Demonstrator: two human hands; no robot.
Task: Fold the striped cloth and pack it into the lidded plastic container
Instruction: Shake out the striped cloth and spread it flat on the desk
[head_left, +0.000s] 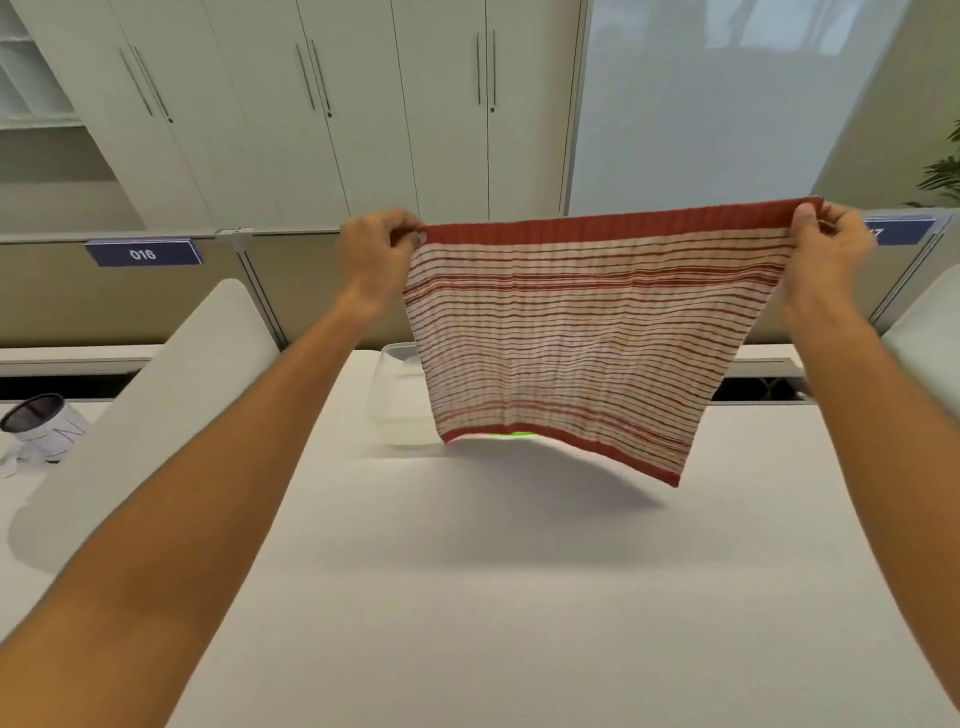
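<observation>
Your left hand and right hand pinch the striped cloth's top corners; lowered unevenly, it could crease or drape over the container at 12 o'clock.

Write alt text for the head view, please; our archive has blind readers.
Two bare hands hold a red-and-white striped cloth spread in the air by its top corners, the left hand and right hand each pinching one. Behind it, a clear plastic container stands on the white table.
</observation>
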